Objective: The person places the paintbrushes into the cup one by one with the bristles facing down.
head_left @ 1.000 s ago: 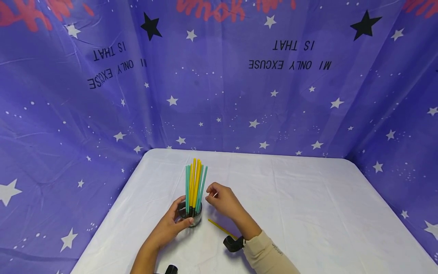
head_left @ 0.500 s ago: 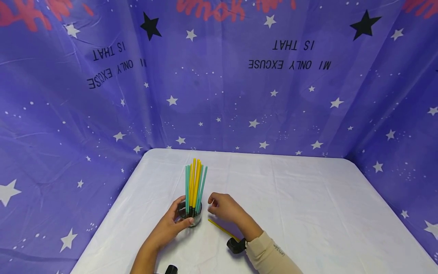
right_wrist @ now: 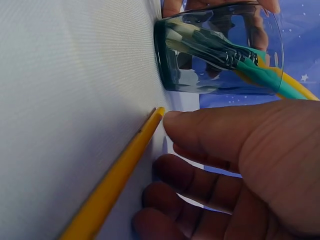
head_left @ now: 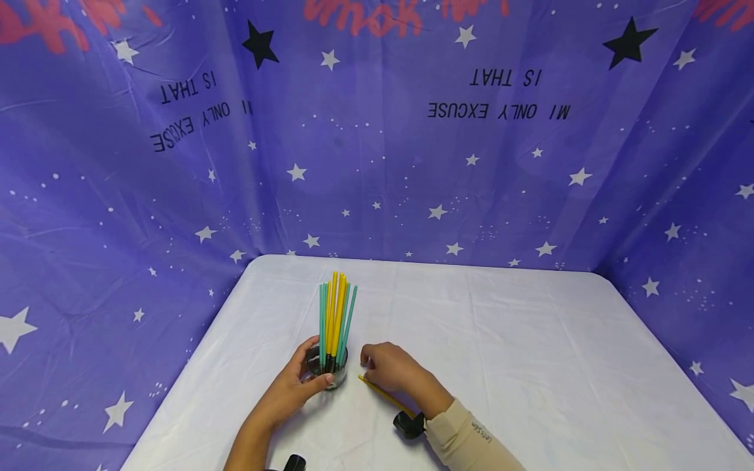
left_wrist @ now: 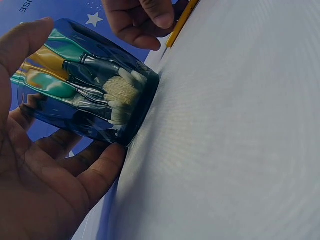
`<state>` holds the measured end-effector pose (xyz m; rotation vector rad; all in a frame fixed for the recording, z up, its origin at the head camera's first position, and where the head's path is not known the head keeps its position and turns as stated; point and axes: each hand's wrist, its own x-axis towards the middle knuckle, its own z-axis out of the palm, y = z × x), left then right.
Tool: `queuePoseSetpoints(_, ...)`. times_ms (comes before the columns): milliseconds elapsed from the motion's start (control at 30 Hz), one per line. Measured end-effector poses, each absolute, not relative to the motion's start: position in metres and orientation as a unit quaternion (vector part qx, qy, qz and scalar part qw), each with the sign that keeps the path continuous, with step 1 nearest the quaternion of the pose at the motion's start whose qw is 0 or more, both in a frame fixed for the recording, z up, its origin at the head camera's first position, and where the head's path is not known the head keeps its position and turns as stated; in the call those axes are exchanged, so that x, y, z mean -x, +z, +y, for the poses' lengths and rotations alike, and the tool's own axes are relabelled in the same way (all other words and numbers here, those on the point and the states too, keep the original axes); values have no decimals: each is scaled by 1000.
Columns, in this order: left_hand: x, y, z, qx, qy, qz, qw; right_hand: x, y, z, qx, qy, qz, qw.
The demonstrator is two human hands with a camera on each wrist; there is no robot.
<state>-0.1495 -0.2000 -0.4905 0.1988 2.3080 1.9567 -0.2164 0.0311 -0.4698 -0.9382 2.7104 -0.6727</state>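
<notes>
My left hand (head_left: 288,391) is wrapped round a clear glass (head_left: 340,381) that stands upright on the white table. Several paintbrushes (head_left: 338,320) with yellow and turquoise handles lean in it, and their pale bristles (left_wrist: 121,90) point down against the glass bottom in the left wrist view. To the right of the glass, a loose yellow paintbrush (head_left: 381,393) lies on the cloth, its near part hidden under my right wrist. My right hand (head_left: 397,369) hovers low over it with loosely curled fingers, the thumb (right_wrist: 200,127) close beside the handle's tip.
A white cloth (head_left: 506,366) covers the table. Purple curtains (head_left: 400,163) with stars and lettering hang behind it and on both sides. Black wrist cameras sit on both wrists, the right one (head_left: 409,425) overlapping the loose brush in the head view.
My right hand has come down from beside the brushes in the glass, toward the table and the tip of the loose yellow paintbrush. The left hand and the glass have stayed put.
</notes>
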Motion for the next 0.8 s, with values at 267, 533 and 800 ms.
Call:
queuePoseSetpoints(267, 150, -491, -199, -67, 644, 760, 54, 209, -464, 30, 330, -188, 919, 107)
queuePoseSetpoints(533, 150, -491, -200, -75, 649, 755, 52, 208, -475, 24, 347, -161, 920, 87)
queuePoseSetpoints(800, 150, -491, -199, -77, 642, 761, 50, 206, -466, 25, 344, -168, 918, 100)
